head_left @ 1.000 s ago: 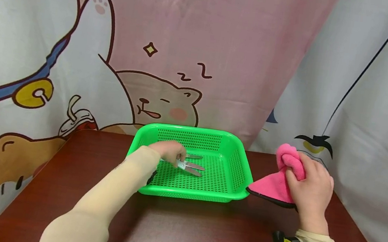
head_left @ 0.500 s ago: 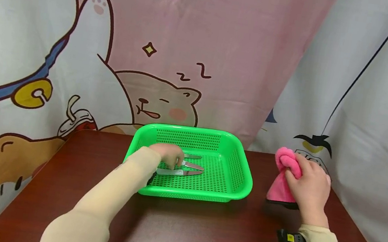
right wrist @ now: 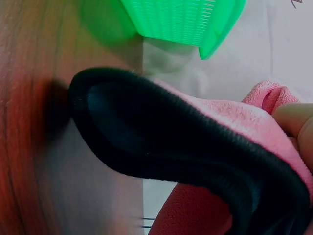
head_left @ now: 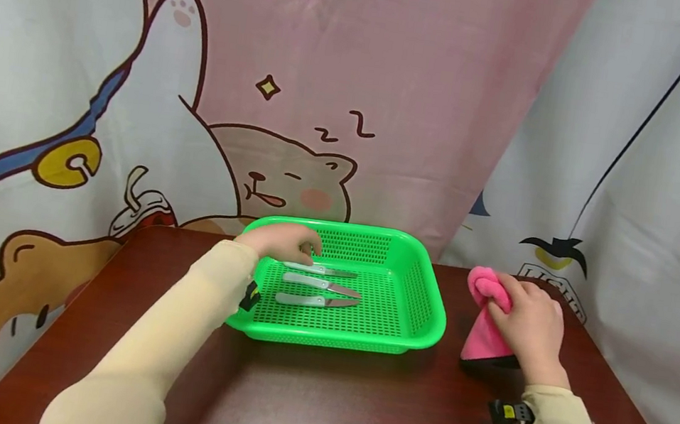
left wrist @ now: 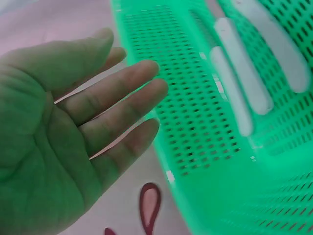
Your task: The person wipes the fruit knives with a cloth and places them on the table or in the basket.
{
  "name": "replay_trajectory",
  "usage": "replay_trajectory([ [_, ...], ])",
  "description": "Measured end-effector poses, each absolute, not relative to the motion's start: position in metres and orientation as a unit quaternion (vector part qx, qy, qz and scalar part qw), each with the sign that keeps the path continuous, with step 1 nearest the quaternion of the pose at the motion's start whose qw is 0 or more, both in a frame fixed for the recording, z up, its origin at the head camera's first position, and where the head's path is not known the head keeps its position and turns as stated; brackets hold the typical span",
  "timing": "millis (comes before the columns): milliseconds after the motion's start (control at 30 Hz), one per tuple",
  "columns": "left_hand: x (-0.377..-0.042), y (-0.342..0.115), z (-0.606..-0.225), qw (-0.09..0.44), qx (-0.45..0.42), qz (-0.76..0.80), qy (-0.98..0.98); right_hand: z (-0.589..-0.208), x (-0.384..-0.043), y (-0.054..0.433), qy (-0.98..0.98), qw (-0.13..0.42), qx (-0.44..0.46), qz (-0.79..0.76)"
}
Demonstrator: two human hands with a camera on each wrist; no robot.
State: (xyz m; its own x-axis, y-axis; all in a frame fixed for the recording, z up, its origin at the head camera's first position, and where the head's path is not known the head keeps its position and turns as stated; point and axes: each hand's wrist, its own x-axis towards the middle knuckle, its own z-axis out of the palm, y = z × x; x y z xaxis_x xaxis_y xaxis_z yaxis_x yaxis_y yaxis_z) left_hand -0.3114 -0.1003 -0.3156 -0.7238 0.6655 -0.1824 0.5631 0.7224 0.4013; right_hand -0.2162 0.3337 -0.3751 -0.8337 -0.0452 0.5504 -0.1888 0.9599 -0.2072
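A green perforated basket stands on the table. On its floor lie three small knives with pale handles: a front knife, a middle knife and a back knife. My left hand hovers over the basket's back left part, above the back knife. In the left wrist view this hand is empty, its fingers loosely extended and apart from the handles. To the right of the basket, my right hand pinches a fuzzy pink cloth with black edging, which hangs down near the table.
The dark reddish-brown table extends in front of and beside the basket. A printed cartoon curtain closes off the back and sides. Dark wrist-camera mounts stick out at the cuffs.
My left hand let go of the knives it was holding, and they now lie side by side on the basket floor. It rose toward the back left. The right hand lowered slightly with the cloth.
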Motion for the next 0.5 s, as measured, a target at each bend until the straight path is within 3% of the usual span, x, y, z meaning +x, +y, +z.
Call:
replay_trajectory([
  [333,-0.278,-0.136,-0.296,0.055,0.33,0.225,0.915,-0.389,-0.219,0.334,-0.959,0.244,0.102,0.097],
  [500,-0.261,-0.158,-0.295,0.016,0.329,0.242,0.913,-0.4,-0.218,0.336,-0.971,0.192,0.116,0.086],
])
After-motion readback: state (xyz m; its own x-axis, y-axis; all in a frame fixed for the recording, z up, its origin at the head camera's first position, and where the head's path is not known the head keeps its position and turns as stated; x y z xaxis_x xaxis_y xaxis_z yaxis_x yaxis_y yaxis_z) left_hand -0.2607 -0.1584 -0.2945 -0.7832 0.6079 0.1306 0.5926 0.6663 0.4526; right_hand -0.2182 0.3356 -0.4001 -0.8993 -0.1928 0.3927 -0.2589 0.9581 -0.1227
